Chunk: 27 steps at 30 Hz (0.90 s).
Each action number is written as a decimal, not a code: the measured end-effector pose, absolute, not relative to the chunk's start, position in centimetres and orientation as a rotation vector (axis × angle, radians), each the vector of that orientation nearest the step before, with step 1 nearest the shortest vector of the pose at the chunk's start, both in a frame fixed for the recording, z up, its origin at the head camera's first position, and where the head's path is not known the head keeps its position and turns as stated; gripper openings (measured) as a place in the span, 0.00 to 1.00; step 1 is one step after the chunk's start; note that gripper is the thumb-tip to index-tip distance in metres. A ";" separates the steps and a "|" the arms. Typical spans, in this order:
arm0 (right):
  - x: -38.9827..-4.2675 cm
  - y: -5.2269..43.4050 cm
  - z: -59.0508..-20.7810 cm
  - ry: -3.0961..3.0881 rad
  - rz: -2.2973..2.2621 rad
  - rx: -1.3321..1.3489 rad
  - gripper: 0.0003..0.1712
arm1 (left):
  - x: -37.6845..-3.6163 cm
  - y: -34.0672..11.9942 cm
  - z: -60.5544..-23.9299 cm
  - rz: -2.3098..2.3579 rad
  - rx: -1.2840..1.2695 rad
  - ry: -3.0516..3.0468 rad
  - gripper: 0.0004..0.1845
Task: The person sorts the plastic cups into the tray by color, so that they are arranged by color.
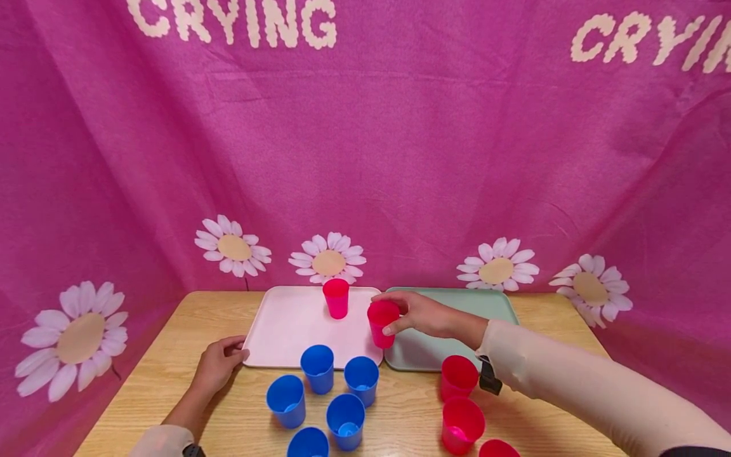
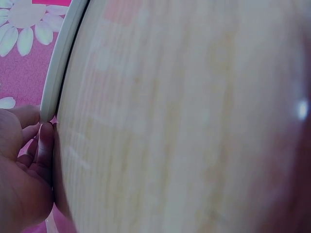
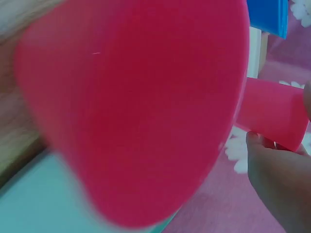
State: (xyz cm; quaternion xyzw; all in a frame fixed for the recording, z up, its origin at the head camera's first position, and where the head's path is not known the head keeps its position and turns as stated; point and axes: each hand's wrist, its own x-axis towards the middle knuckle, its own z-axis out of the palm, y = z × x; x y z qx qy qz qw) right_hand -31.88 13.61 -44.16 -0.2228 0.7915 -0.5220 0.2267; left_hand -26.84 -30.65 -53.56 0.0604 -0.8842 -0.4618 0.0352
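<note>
My right hand (image 1: 394, 317) grips a red cup (image 1: 381, 325) by its rim, upright and just above the seam between the pink tray (image 1: 285, 330) and the green tray (image 1: 491, 304). In the right wrist view the held cup (image 3: 272, 114) shows at the right, with my fingers (image 3: 277, 179) below it. Another red cup (image 1: 335, 298) stands on the pink tray's far edge. My left hand (image 1: 237, 352) lies on the table with its fingertips against the pink tray's front left corner. In the left wrist view these fingers (image 2: 29, 155) touch the tray rim (image 2: 58, 68).
Several blue cups (image 1: 317, 368) stand on the wooden table (image 1: 148, 381) in front of the pink tray. Three red cups (image 1: 459, 377) stand front right; one red cup (image 3: 136, 111) fills the right wrist view. A pink flowered cloth (image 1: 365, 158) hangs behind.
</note>
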 end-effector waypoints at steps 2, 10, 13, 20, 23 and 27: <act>-32.2 12.8 -44.2 2.174 -1.412 -0.612 0.43 | -26.8 -30.6 -53.4 -1.417 0.183 -2.716 0.20; -33.7 10.2 -44.9 2.086 -1.411 -0.625 0.40 | -26.8 -30.5 -53.3 -1.388 0.187 -2.716 0.19; -34.1 9.4 -45.2 2.089 -1.396 -0.636 0.40 | -26.8 -30.5 -53.4 -1.398 0.185 -2.714 0.19; -34.2 7.3 -45.6 2.076 -1.386 -0.622 0.39 | -26.8 -30.6 -53.6 -1.428 0.178 -2.703 0.20; -34.2 6.7 -45.7 2.047 -1.390 -0.628 0.39 | -26.7 -30.5 -53.4 -1.407 0.164 -2.705 0.20; -34.0 6.1 -45.7 2.046 -1.370 -0.662 0.38 | -26.5 -30.5 -53.3 -1.373 0.144 -2.707 0.19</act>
